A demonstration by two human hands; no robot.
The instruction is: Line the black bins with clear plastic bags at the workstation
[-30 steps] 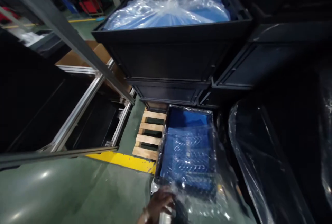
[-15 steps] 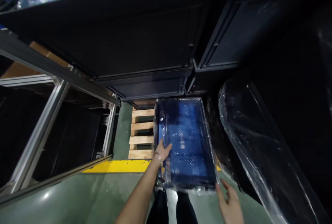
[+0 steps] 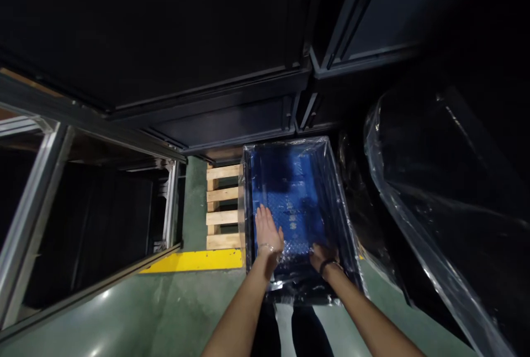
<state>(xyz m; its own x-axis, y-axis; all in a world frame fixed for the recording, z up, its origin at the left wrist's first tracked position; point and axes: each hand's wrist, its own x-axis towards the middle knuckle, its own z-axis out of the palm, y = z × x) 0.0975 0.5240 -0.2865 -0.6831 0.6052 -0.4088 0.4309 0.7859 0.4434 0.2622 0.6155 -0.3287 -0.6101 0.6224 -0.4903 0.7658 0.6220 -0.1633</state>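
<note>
Both forearms enter from the lower edge and reach forward and down into a blue crate (image 3: 290,191) lined with clear plastic film (image 3: 298,144); the left hand (image 3: 268,230) lies palm down, fingers extended and close together, flat on the film over the crate's perforated bottom, a thin bracelet at the wrist; the right hand (image 3: 321,255) sits lower and nearer, against the near inner wall, a dark band at the wrist; its fingers are curled down out of sight, so whether they grip the film cannot be told. The crate rests on a wooden pallet (image 3: 221,208), just beyond a yellow floor stripe (image 3: 194,261) on the green floor (image 3: 165,307).

Against the frame half a second earlier: the left hand then gripped the crate's left rim and the right hand hovered open outside the near right corner; both are now inside the crate.

To the right, a dark bin wrapped in clear film (image 3: 434,208); to the left, an aluminium frame (image 3: 37,202); beyond the crate, stacked black containers (image 3: 232,70) fill the upper view.
</note>
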